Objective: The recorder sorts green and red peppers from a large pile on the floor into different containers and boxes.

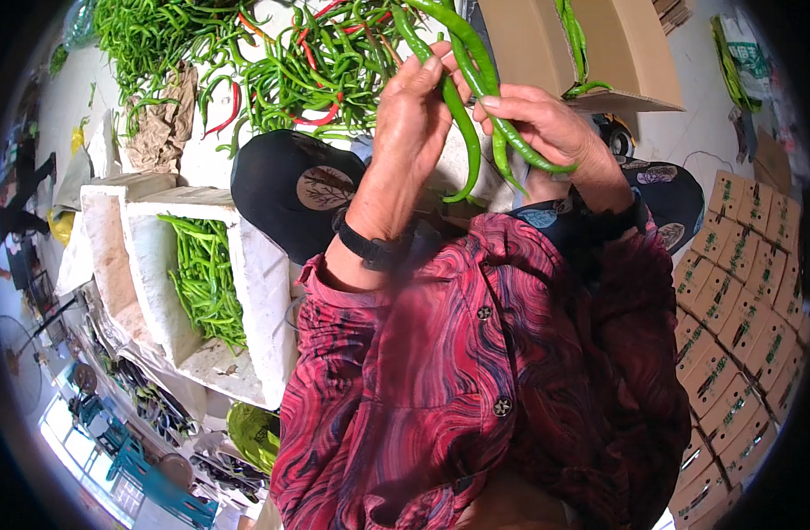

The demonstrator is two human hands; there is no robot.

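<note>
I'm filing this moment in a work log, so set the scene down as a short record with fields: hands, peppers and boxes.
Left hand: holding a long green pepper
Right hand: gripping another long green pepper
Loose peppers: spread ahead, mostly green, a few red
White box: at the person's left, with green peppers inside
Open cardboard box: ahead to the right, with long green peppers in it
Stacked cartons: far right
Unclear: exact pepper count in each hand

Both hands [409,115] [546,124] pinch, held near each other
</note>
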